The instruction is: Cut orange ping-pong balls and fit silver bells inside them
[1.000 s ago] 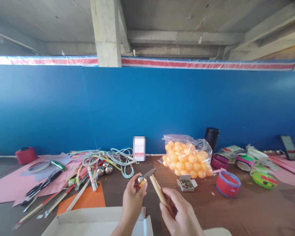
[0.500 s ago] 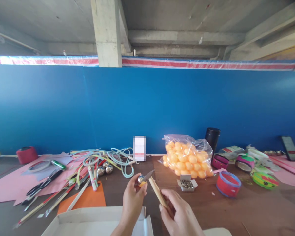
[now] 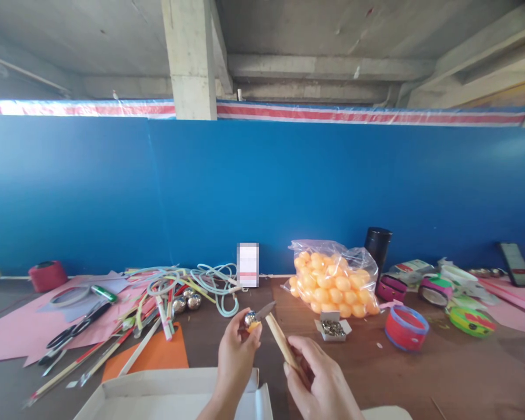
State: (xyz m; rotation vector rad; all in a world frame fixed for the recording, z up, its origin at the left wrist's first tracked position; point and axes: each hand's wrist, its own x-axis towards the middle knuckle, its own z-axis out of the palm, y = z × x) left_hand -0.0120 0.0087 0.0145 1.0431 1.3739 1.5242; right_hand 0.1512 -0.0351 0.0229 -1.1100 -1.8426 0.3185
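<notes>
Between the fingers of my left hand (image 3: 238,350) is a shiny silver ball (image 3: 250,318) with an orange piece (image 3: 254,326) against its lower side. How the two are joined is hidden by my fingers. My right hand (image 3: 317,373) is closed around the wooden handle of a knife (image 3: 280,338). The dark blade (image 3: 266,311) sits at an angle to the handle and reaches left to the ball. Whether it touches the ball or the orange piece I cannot tell.
A white box (image 3: 157,385) lies at the front. Behind my hands are a bag of orange balls (image 3: 332,286), a small box of metal pieces (image 3: 332,328) and a red-blue ring (image 3: 406,329). Scissors (image 3: 76,332), cords (image 3: 219,277) and silver balls (image 3: 193,301) lie left.
The silver ball and my left fingers have shifted very slightly. My right hand and the knife stay almost where they were; both grips are the same.
</notes>
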